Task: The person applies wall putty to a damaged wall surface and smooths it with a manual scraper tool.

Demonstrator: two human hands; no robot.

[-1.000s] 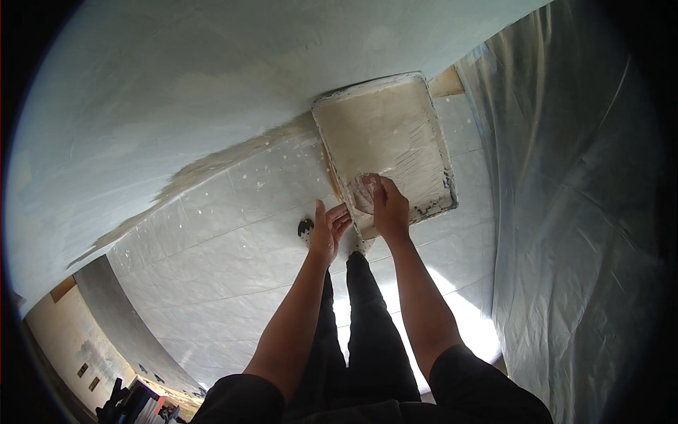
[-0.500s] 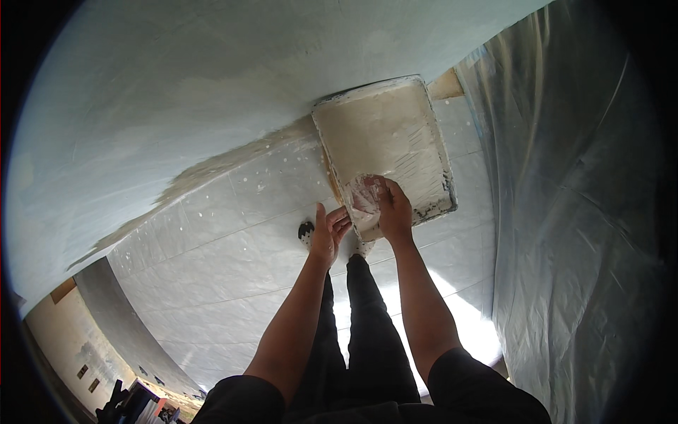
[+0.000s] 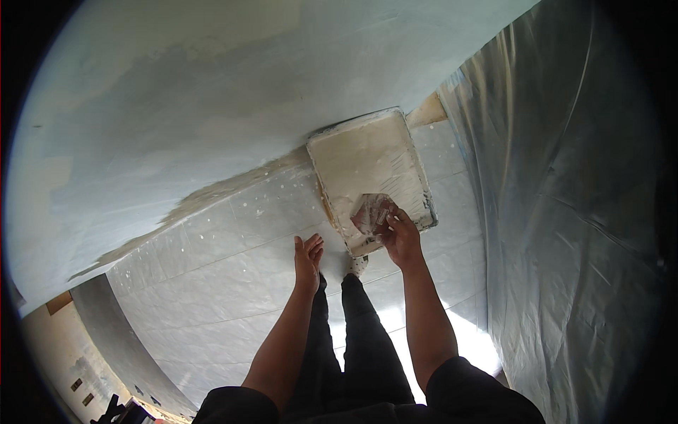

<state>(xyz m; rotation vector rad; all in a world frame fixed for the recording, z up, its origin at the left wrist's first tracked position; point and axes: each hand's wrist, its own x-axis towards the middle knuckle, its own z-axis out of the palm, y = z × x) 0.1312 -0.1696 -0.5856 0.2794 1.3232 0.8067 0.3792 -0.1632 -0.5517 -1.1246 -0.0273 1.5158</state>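
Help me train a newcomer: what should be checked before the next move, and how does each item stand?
1. Right hand gripping the flat reddish-brown piece: ok.
2. Left hand free: ok, open and holding nothing.
3. Pale paste in the tray: ok.
4. Piece lifted clear of the paste: cannot tell.
5. Tray supported: cannot tell, its underside is hidden.
6. Piece clean: not ok, pale smears on it.

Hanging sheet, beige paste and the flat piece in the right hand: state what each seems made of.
Hanging sheet: apparently thin, glossy plastic film; creases and bright streaks show.
Beige paste: fairly matte, perhaps plaster or thick paint, from its soft ridges.
Flat piece: dull reddish-brown, perhaps plastic or coated board; whitish smears leave it open.
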